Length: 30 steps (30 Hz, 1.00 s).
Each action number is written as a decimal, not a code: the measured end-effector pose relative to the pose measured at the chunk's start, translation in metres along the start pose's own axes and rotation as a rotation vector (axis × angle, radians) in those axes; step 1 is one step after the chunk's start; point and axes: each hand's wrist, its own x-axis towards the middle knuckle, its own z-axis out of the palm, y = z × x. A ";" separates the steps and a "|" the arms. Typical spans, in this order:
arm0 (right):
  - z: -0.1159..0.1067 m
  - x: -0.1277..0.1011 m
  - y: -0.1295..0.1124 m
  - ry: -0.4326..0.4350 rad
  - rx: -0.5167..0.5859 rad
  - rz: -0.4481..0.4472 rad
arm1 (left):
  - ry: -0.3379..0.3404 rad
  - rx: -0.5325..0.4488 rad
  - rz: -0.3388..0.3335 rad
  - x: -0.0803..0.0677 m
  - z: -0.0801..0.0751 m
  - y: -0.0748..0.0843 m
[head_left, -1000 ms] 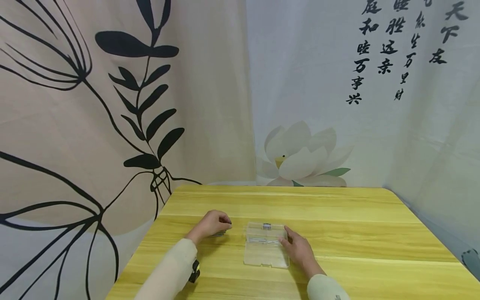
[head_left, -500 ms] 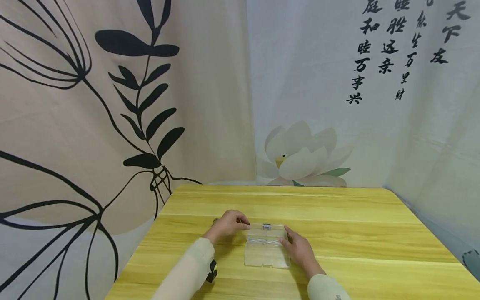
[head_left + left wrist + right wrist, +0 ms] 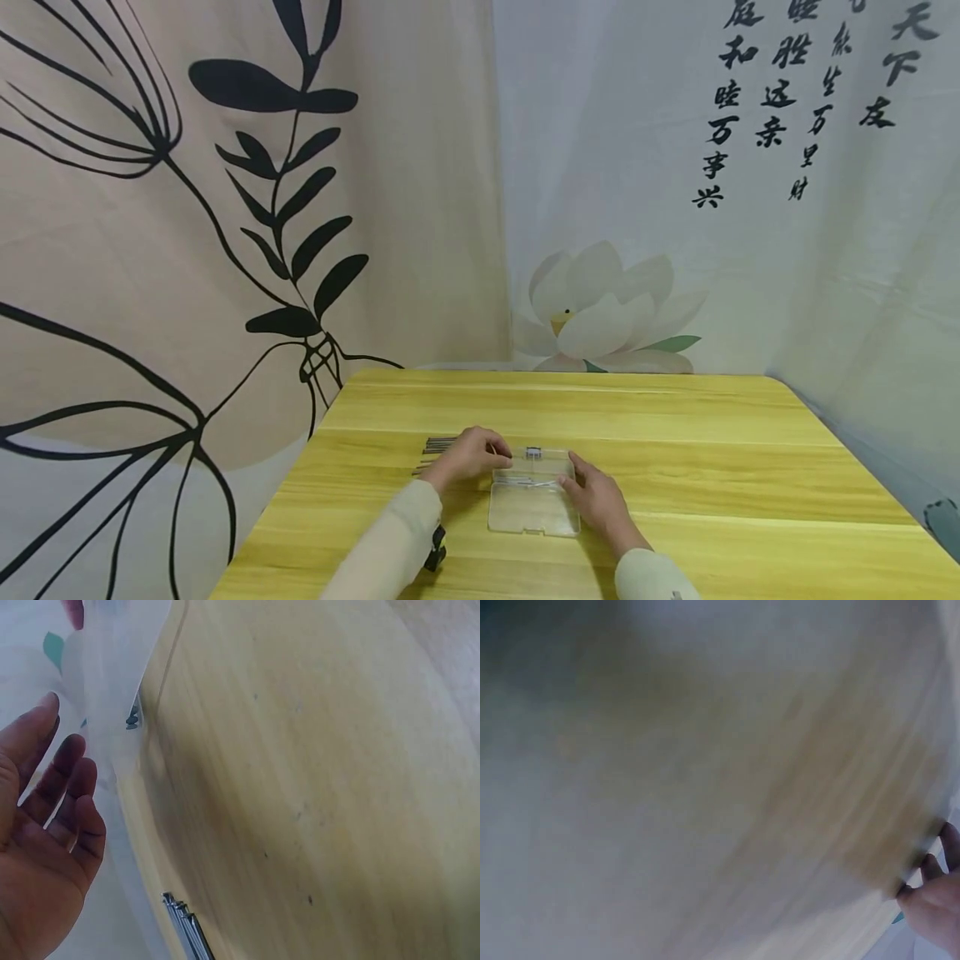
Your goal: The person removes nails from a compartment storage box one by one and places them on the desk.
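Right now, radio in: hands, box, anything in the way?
Left hand at left edge of box. Right hand grips its right side. Box open, some nails inside. No obstruction seen.

The head camera looks forward and down from up high, far enough back to see the table and the big cloth behind. The left wrist camera sits close to the left fingers, and it and the head camera both see the clear box and thin metal sticks. The right wrist camera is very near the table, the right fingers at its edge.
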 end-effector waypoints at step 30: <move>0.003 0.000 0.000 0.012 -0.004 -0.005 | -0.005 0.058 -0.024 0.006 0.011 -0.009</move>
